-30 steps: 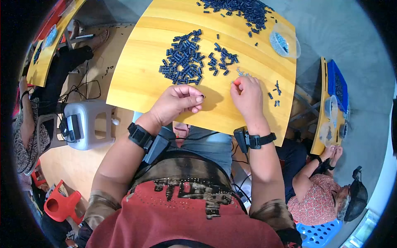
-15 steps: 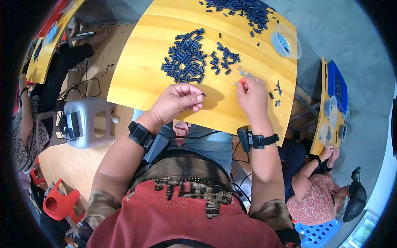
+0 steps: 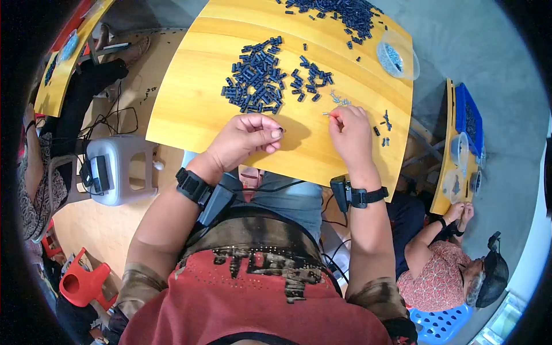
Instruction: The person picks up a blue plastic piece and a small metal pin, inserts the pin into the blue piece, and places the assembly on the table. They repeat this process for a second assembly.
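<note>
My left hand (image 3: 248, 139) is above the near edge of the yellow table (image 3: 190, 75), thumb and forefinger pinched on a small black part (image 3: 281, 130), mostly covered by the fingertips. To its right, my right hand (image 3: 349, 131) pinches a small silvery screw (image 3: 325, 114), whose end sticks out toward the left. Just beyond the right hand lie several loose silvery screws (image 3: 339, 99). A large heap of small black plastic parts (image 3: 253, 77) lies beyond my left hand, and a smaller group of the same parts (image 3: 311, 76) sits between the two hands, farther off.
At the far edge is another pile of black parts (image 3: 345, 14), beside a clear tub of screws (image 3: 391, 59). A few pieces (image 3: 386, 121) lie right of my right hand. Another person (image 3: 437, 270) sits at a side table on the right. A grey stool (image 3: 118, 169) stands at left.
Both hands keep their pinches and have hardly moved. The view has shifted very slightly; the piles look the same.
</note>
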`<action>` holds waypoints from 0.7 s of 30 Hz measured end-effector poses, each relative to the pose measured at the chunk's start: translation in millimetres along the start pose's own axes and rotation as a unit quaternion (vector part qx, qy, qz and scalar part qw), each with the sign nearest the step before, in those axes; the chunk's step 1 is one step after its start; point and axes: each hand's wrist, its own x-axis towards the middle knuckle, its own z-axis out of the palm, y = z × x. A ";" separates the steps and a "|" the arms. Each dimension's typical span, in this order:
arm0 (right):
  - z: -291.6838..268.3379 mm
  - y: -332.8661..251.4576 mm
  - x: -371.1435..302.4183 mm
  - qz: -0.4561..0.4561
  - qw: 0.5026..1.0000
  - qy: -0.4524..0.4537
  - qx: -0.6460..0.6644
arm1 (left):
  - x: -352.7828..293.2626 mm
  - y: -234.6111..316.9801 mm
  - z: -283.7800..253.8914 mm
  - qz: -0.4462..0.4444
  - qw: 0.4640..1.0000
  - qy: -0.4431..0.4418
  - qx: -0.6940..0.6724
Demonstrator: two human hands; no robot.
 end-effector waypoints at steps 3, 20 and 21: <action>1.9 -3.2 1.9 0.030 0.999 -0.021 -0.026 | -0.9 2.0 1.1 -0.002 1.000 0.004 0.000; -1.4 -1.8 -4.4 0.026 0.999 -0.026 0.009 | -0.5 -0.5 -1.0 -0.003 1.000 0.000 0.004; -1.6 -1.1 -4.3 0.026 0.999 -0.026 0.009 | -0.7 -0.6 -0.8 -0.002 1.000 0.001 0.004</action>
